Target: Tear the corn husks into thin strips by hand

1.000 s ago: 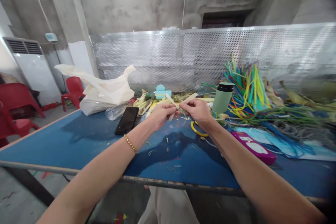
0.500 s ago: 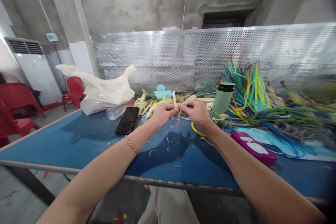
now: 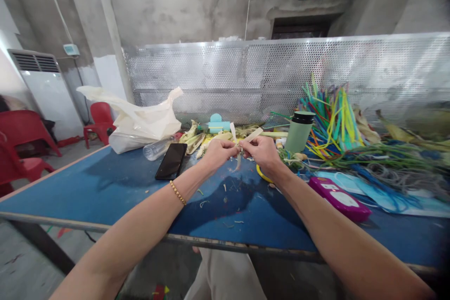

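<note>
My left hand (image 3: pixel 218 153) and my right hand (image 3: pixel 264 152) meet above the middle of the table, fingertips pinched close together on pale corn husk strips. One strip (image 3: pixel 233 131) stands up between the hands, and another strip (image 3: pixel 253 135) slants up to the right from my right fingers. A thin pale end (image 3: pixel 238 163) hangs below the fingertips. Where the strips cross is mostly hidden by my fingers. Just behind my hands lies a heap of corn husks (image 3: pixel 191 137). A yellow ring (image 3: pixel 262 174) rests under my right wrist, partly covered.
A black phone (image 3: pixel 171 161), clear bottle (image 3: pixel 154 150) and white plastic bag (image 3: pixel 144 124) lie left on the blue table (image 3: pixel 116 192). To the right are a green cup (image 3: pixel 298 133), colourful strips (image 3: pixel 339 122), cords (image 3: pixel 390 176) and a purple device (image 3: pixel 339 199). A perforated metal panel (image 3: pixel 211 79) stands behind.
My hands stay nearly in place, still pinching the strips. The thin end below the fingertips now shows longer and lower.
</note>
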{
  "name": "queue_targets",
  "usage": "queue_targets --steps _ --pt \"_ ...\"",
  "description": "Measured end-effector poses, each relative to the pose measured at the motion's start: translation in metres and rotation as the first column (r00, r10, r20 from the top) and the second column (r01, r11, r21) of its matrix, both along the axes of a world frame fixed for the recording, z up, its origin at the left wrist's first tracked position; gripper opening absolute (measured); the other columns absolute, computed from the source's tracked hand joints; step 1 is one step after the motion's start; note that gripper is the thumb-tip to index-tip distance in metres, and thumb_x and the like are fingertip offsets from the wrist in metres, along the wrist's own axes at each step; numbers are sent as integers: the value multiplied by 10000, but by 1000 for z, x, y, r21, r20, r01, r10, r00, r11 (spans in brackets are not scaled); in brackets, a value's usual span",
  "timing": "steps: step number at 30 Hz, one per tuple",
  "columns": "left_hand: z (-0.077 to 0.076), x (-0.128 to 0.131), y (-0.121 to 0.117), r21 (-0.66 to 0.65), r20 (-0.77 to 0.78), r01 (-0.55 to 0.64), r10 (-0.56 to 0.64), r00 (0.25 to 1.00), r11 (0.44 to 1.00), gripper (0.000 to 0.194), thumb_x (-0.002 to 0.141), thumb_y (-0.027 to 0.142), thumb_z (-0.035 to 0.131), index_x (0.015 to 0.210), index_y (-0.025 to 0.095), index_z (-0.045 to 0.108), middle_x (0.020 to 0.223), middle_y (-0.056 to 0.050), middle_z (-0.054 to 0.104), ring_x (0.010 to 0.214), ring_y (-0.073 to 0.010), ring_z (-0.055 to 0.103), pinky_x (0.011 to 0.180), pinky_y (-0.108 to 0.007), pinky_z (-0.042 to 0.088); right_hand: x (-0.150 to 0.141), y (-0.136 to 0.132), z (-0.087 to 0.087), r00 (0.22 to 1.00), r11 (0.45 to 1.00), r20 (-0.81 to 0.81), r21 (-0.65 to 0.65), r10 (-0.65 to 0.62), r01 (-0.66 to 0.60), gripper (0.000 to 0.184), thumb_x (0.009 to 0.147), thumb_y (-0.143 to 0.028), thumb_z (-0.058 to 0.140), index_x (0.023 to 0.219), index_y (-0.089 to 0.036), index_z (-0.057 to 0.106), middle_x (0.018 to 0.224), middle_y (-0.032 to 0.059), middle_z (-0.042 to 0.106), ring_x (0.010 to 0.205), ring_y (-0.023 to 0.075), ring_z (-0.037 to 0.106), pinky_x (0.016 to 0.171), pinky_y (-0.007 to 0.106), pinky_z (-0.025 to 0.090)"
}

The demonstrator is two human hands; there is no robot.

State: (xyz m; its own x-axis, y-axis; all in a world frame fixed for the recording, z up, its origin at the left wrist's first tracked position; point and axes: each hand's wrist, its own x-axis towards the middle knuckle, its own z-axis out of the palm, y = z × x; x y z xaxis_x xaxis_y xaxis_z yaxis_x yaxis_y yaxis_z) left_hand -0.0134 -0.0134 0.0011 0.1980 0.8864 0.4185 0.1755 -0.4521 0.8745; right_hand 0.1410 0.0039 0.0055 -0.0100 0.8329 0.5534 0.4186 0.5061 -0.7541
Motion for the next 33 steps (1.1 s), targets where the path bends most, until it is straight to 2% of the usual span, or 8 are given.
queue_targets --steps 6,10,13,16,18,21,27,33 --pt "3 -2 -2 -14 24 151 -150 988 989 220 725 317 659 638 116 643 577 -3 539 538 -86 408 543 -248 292 4 -2 4 992 991 -69 -63 110 -114 286 679 -411 688 654 -130 641 536 21 597 473 117 508 469 244 376" --pt "1 -4 0 -16 24 222 -221 975 975 198 727 301 668 666 113 655 600 -11 559 541 -83 414 549 -250 298 6 -5 9 978 979 -98 -77 183 -191 353 711 -483 660 672 -132 635 548 15 580 498 111 495 482 242 360" --pt "0 -5 1 -51 31 290 -288 957 956 196 721 287 681 655 107 644 621 -20 575 542 -79 424 552 -251 298 6 -8 12 976 976 -72 -63 205 -209 362 659 -486 710 650 -135 622 526 -1 549 487 101 463 476 242 337" --pt "-1 -6 3 -131 140 342 -325 935 930 207 732 308 682 756 104 657 673 -38 616 528 -77 434 538 -254 283 6 -10 13 980 981 -69 -47 187 -191 350 653 -471 714 647 -137 613 506 -14 524 467 92 428 467 245 316" --pt "-2 -6 5 -165 223 364 -325 919 917 252 753 357 673 790 108 651 692 -46 629 518 -76 436 534 -257 282 6 -10 13 983 983 -51 -37 176 -178 328 677 -456 692 645 -140 608 492 -21 507 462 92 421 467 247 309" --pt "-4 -4 6 -171 277 361 -306 911 917 299 762 409 671 737 114 633 666 -39 616 509 -72 430 524 -254 279 5 -8 11 982 982 -24 -17 185 -186 289 712 -422 649 640 -147 601 497 -22 504 468 94 424 472 248 308" --pt "-6 -1 5 -202 289 301 -237 928 932 224 719 294 715 654 103 616 610 -26 587 479 -55 413 504 -245 259 5 -6 7 988 988 -1 -6 156 -156 260 727 -393 613 630 -152 606 494 -18 506 476 100 428 477 250 312" --pt "-3 0 2 -225 289 295 -225 930 929 215 682 273 746 655 95 628 585 -15 574 492 -57 428 519 -245 293 2 -3 4 991 993 -61 -25 117 -118 236 688 -375 633 650 -142 633 550 2 555 500 106 455 481 248 339"
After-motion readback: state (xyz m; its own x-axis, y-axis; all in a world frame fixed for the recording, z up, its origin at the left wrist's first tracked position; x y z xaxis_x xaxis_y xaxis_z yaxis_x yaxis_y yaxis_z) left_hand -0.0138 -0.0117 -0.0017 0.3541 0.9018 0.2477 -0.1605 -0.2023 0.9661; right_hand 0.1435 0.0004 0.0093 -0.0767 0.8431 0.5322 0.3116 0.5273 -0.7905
